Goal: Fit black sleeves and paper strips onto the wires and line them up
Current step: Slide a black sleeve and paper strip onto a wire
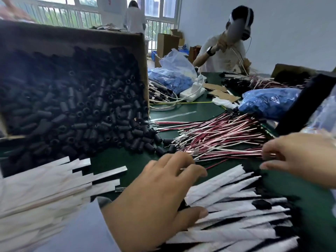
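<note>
On the green worktop (181, 106), a tipped cardboard box (143, 57) at ten o'clock spilled black sleeves (81, 110) toward the centre. A loose heap of red and white wires (218, 135) lay at two o'clock from the centre, with bare metal tips pointing toward the sleeves. Flat white paper strips (45, 180) fanned out at eight o'clock. At five o'clock lay a row of paper-wrapped wires (236, 211), each with black showing at its end.

The hands were apart. The left hand (154, 197) reached in from six o'clock, its thumb resting on the wrapped row and its fingers curled over a single red wire (216, 164), whose metal tip showed between two fingers. The right hand (301, 157) came in from three o'clock, with thumb and forefinger spread at the near end of the wire heap. Blur hid whether it gripped anything.

Farther back, at one o'clock, a blue-filled plastic bag (267, 102) sat beside the heap. A white power strip (192, 91) lay at twelve o'clock. Another person (223, 51) sat at the far side of the worktop.
</note>
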A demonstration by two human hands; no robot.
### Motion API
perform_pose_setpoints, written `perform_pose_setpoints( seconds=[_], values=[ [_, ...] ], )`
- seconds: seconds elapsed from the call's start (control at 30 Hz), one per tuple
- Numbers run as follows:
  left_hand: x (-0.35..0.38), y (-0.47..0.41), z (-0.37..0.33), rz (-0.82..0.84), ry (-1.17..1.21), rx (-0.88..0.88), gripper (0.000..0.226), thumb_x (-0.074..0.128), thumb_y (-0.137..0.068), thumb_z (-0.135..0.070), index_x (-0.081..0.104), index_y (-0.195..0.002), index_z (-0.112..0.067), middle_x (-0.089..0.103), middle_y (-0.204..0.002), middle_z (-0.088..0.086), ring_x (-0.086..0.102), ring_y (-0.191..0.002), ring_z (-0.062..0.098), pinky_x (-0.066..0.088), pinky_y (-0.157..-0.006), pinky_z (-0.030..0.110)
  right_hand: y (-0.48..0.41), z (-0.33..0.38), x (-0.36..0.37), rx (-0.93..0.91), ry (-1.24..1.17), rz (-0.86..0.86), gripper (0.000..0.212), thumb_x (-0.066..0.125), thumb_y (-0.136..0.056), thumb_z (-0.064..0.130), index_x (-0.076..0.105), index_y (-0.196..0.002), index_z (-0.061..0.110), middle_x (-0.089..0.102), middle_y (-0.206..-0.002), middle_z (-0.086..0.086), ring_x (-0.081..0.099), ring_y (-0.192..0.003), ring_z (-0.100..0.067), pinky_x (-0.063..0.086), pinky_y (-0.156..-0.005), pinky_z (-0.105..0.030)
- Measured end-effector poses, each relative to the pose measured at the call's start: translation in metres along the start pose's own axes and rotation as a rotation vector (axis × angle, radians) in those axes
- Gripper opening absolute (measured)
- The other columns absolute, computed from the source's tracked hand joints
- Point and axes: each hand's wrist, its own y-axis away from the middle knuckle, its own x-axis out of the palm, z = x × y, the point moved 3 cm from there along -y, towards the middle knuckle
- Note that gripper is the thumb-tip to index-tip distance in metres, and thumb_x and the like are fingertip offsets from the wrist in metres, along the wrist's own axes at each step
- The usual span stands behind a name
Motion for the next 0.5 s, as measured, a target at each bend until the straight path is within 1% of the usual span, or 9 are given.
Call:
perform_pose_setpoints(
  seconds=[0.07, 0.1, 0.13, 0.2, 0.23, 0.27, 0.33, 0.4, 0.5],
  values=[
    [-0.001, -0.001, -0.008, -0.038, -0.026, -0.004, 0.055, 0.039, -0.089, -0.060, 0.034, -0.140, -0.041, 0.031, -0.140, -0.017, 0.033, -0.127, 0.003, 0.033, -0.107, 0.029, 0.029, 0.013, -0.005, -0.046, -0.263, -0.263, 0.018, 0.057, -0.084, 0.057, 0.062, -0.086, 0.040, 0.056, -0.062, 0.017, 0.056, -0.059, -0.014, 0.053, -0.056, -0.037],
    [-0.001, -0.001, -0.011, -0.075, -0.057, 0.002, 0.054, 0.040, -0.088, -0.055, 0.043, -0.139, -0.035, 0.042, -0.139, -0.011, 0.043, -0.126, 0.008, 0.040, -0.105, 0.032, 0.047, 0.021, -0.010, -0.075, -0.419, -0.368, 0.019, 0.051, -0.087, 0.057, 0.062, -0.091, 0.043, 0.058, -0.062, 0.018, 0.057, -0.057, -0.014, 0.051, -0.052, -0.036],
    [-0.001, -0.002, -0.013, -0.129, -0.100, 0.028, 0.054, 0.040, -0.088, -0.051, 0.048, -0.137, -0.030, 0.050, -0.135, -0.006, 0.049, -0.125, 0.013, 0.043, -0.103, 0.035, 0.061, 0.032, -0.014, -0.117, -0.521, -0.406, 0.025, 0.044, -0.090, 0.061, 0.062, -0.097, 0.046, 0.057, -0.067, 0.023, 0.056, -0.059, -0.008, 0.049, -0.051, -0.032],
    [0.001, -0.002, -0.015, -0.186, -0.169, 0.082, 0.049, 0.037, -0.090, -0.046, 0.055, -0.132, -0.028, 0.062, -0.122, -0.008, 0.056, -0.120, 0.013, 0.044, -0.102, 0.041, 0.080, 0.050, -0.016, -0.235, -0.580, -0.401, 0.033, 0.036, -0.093, 0.063, 0.063, -0.106, 0.048, 0.050, -0.077, 0.040, 0.050, -0.067, 0.006, 0.041, -0.053, -0.020],
    [0.000, -0.001, -0.015, -0.166, -0.179, 0.090, 0.043, 0.034, -0.092, -0.046, 0.059, -0.124, -0.033, 0.065, -0.108, -0.013, 0.062, -0.109, 0.010, 0.047, -0.098, 0.039, 0.083, 0.054, -0.014, -0.282, -0.600, -0.401, 0.034, 0.036, -0.094, 0.063, 0.063, -0.109, 0.048, 0.049, -0.078, 0.043, 0.049, -0.069, 0.009, 0.039, -0.053, -0.017],
    [-0.002, -0.002, -0.013, -0.123, -0.174, 0.074, 0.036, 0.029, -0.094, -0.047, 0.060, -0.108, -0.037, 0.064, -0.090, -0.017, 0.065, -0.092, 0.008, 0.050, -0.091, 0.035, 0.082, 0.053, -0.013, -0.301, -0.636, -0.385, 0.035, 0.037, -0.093, 0.064, 0.064, -0.109, 0.048, 0.051, -0.078, 0.042, 0.050, -0.069, 0.011, 0.040, -0.053, -0.015],
    [-0.007, -0.003, 0.002, -0.036, -0.121, 0.004, 0.037, 0.016, -0.095, -0.058, 0.041, -0.084, -0.034, 0.053, -0.071, -0.013, 0.055, -0.072, 0.009, 0.046, -0.073, 0.030, 0.071, 0.040, -0.017, -0.274, -0.731, -0.353, 0.033, 0.044, -0.087, 0.067, 0.066, -0.104, 0.050, 0.058, -0.073, 0.031, 0.056, -0.065, 0.007, 0.041, -0.052, -0.016],
    [-0.010, -0.003, 0.031, 0.086, 0.019, -0.105, 0.044, 0.013, -0.087, -0.066, 0.036, -0.080, -0.029, 0.051, -0.069, -0.008, 0.051, -0.068, 0.010, 0.045, -0.069, 0.033, 0.055, 0.022, -0.016, -0.195, -0.713, -0.307, 0.029, 0.053, -0.079, 0.068, 0.069, -0.090, 0.047, 0.062, -0.070, 0.023, 0.059, -0.063, 0.000, 0.041, -0.051, -0.017],
    [-0.021, -0.005, 0.070, 0.154, 0.032, -0.230, 0.046, 0.020, -0.083, -0.063, 0.045, -0.072, -0.026, 0.049, -0.063, -0.006, 0.047, -0.060, 0.006, 0.045, -0.068, 0.031, 0.028, 0.002, 0.001, -0.086, -0.693, -0.207, 0.045, 0.050, -0.071, 0.075, 0.068, -0.071, 0.034, 0.059, -0.059, 0.011, 0.053, -0.053, -0.007, 0.037, -0.047, -0.024]
  ],
)
